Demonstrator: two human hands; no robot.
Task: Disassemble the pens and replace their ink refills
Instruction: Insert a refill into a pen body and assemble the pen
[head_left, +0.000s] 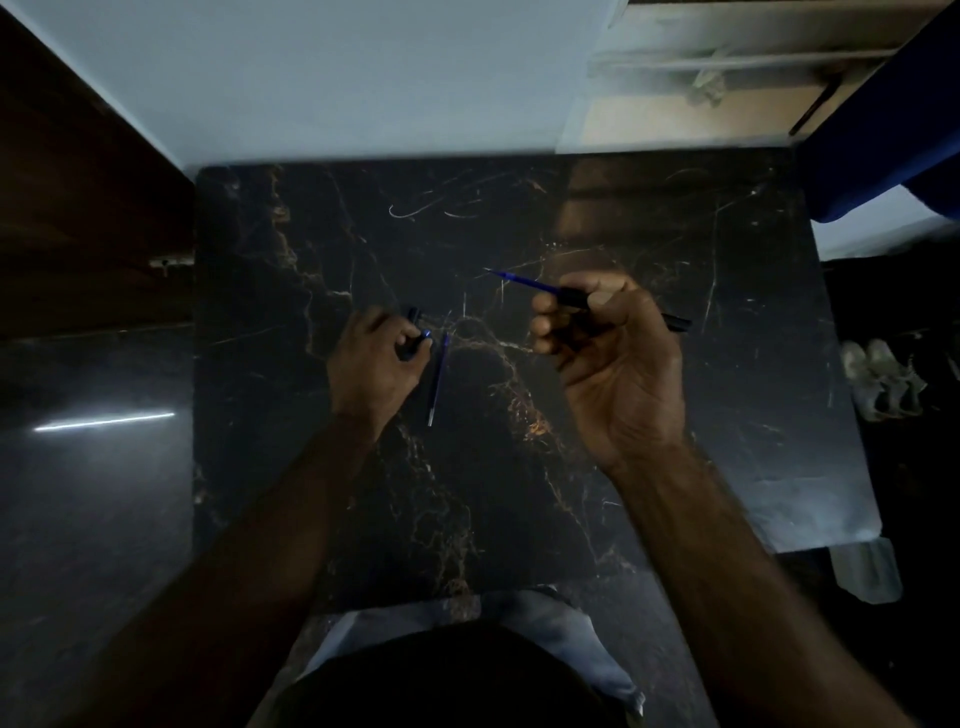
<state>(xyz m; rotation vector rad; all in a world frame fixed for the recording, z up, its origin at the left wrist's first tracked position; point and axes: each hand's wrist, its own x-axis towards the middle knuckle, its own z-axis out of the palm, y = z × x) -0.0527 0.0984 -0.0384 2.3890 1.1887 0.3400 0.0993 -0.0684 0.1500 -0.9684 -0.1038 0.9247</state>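
I judge one pen is apart: my right hand grips a black barrel with its thin blue refill sticking out. My left hand pinches a small dark pen piece on the black marble table, just beside a loose blue refill; reassembly remains.

The table is mostly bare: its whole far half and the near middle between my forearms lie open. Just right of my left hand a loose refill lies on the top, blocking a flat sweep rightward. The pen in my right hand pokes far-left over the middle. A wall closes the far edge.
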